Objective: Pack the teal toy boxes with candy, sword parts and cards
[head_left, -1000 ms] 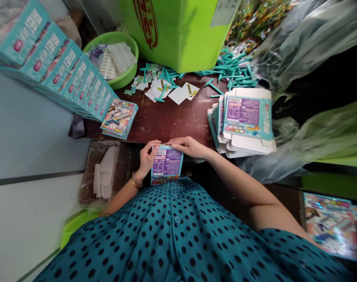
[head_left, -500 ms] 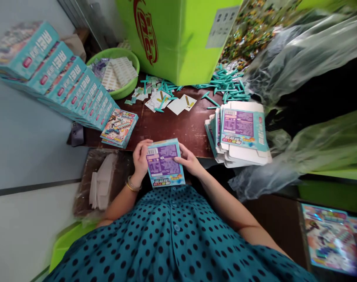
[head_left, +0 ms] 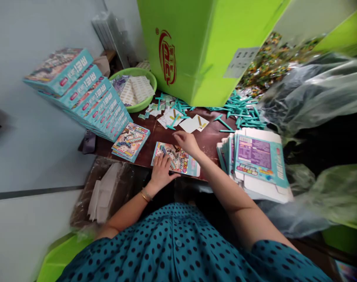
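Note:
A small teal toy box (head_left: 181, 162) lies picture side up on the brown table (head_left: 208, 141), near its front edge. My left hand (head_left: 161, 172) rests flat on the box's left part, fingers spread. My right hand (head_left: 186, 141) hovers just beyond the box's far edge, fingers loosely apart and holding nothing, close to the white cards (head_left: 193, 123) and teal plastic pieces (head_left: 240, 111) scattered farther back.
A slanted row of finished boxes (head_left: 87, 98) leans at the left, with two more boxes (head_left: 131, 141) lying flat. Flat unfolded cartons (head_left: 257, 160) are stacked at the right. A green bowl (head_left: 137, 84) and a large green carton (head_left: 202, 47) stand behind. Plastic bags lie at the right.
The box was held in both hands with its purple back showing; now it lies on the table picture side up. My right hand has let go and moved forward.

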Demonstrator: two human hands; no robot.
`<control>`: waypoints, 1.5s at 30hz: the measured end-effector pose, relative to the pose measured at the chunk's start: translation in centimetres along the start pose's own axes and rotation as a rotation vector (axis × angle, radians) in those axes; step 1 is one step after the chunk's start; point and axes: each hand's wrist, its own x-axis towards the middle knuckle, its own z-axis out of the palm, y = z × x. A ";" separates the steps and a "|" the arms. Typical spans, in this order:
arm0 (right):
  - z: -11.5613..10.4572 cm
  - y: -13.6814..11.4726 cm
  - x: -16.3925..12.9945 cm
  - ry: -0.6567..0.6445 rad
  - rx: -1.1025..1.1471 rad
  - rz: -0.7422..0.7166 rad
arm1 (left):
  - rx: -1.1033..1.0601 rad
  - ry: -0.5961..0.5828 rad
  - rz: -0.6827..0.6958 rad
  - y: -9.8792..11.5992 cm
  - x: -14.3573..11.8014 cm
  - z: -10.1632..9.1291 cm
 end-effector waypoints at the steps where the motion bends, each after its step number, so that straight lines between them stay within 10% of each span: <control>1: -0.2 0.4 2.5 -0.019 -0.086 -0.003 | 0.057 -0.018 0.009 0.6 0.3 0.5; 9: 3.3 0.3 19.8 -0.075 -0.375 -0.040 | 0.303 -0.141 0.263 3.6 2.2 4.8; 15: 5.9 -0.8 21.1 -0.092 -0.441 -0.119 | 0.360 -0.134 0.456 2.6 0.9 5.1; 19: 4.1 -0.7 20.7 -0.098 -0.454 -0.130 | 0.045 -0.053 0.412 2.9 1.0 1.6; 25: -6.3 1.3 11.9 0.294 0.041 -0.229 | -0.524 0.512 -0.164 0.7 4.1 -9.7; 28: -9.3 -2.3 4.2 0.226 0.101 -0.405 | -0.609 0.643 -0.298 -0.2 5.8 -12.3; 33: -6.5 -5.8 1.2 0.073 -0.124 -0.517 | -0.584 0.641 -0.270 -0.4 5.8 -11.3; 39: -3.1 3.9 4.4 -0.034 -0.374 0.149 | -0.451 0.673 -0.244 -0.5 2.9 -11.0; 45: 3.9 5.1 -10.5 -0.001 -0.451 0.036 | -0.381 0.601 0.015 0.3 0.2 -11.6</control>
